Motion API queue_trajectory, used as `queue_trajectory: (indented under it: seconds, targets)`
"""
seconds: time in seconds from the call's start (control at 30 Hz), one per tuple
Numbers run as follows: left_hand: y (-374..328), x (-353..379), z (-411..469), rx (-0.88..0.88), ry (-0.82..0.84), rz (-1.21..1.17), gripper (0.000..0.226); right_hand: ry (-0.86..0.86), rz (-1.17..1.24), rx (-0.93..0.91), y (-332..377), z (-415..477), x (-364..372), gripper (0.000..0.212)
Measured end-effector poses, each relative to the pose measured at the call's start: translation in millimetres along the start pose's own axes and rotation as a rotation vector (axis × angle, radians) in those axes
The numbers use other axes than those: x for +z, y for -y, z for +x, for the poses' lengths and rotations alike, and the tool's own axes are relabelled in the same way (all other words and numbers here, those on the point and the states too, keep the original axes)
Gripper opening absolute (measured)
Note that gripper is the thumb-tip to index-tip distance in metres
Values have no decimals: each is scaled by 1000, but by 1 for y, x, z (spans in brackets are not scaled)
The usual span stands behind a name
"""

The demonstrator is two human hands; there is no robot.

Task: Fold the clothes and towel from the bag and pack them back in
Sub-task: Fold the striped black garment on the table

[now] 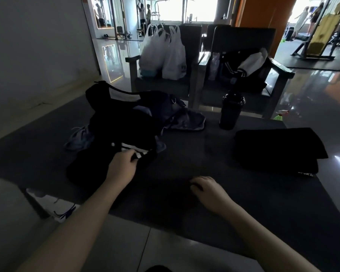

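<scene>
A dark table (185,154) carries a heap of dark clothes. My left hand (122,165) grips a black garment with white stripes (133,149) at the near edge of the heap. A black bag (114,99) stands open behind it, with a grey-blue cloth (186,121) spilling out on its right. A folded black garment (279,148) lies at the table's right side. My right hand (208,188) rests on the tabletop with loosely curled fingers and holds nothing.
A black shaker bottle (231,111) stands at the table's far side. Two dark chairs behind hold white plastic bags (163,52) and a striped jacket (241,69). A white shoe (53,205) shows at the lower left.
</scene>
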State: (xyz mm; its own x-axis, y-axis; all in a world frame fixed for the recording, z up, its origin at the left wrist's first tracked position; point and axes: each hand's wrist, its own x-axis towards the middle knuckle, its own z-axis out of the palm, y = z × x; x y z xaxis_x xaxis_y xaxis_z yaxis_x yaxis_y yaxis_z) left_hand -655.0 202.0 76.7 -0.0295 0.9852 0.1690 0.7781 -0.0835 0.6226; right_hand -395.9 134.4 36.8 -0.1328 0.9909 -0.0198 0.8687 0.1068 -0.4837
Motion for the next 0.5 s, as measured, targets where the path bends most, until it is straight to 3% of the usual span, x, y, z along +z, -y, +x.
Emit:
queue_trajectory:
  seconds: [0.17, 0.27, 0.37, 0.5]
  targets:
    - [-50, 28, -34, 76, 215, -271, 17, -126, 675, 261, 9, -5, -8, 28]
    - [-69, 46, -52, 130, 360, -352, 13, -134, 942, 399, 9, -2, -12, 33]
    - [-86, 61, -67, 187, 504, -351, 12, -15, 1065, 468, 9, -4, -21, 30]
    - [-98, 74, -83, 233, 612, -252, 19, 62, 1020, 366, -1, -13, -26, 20]
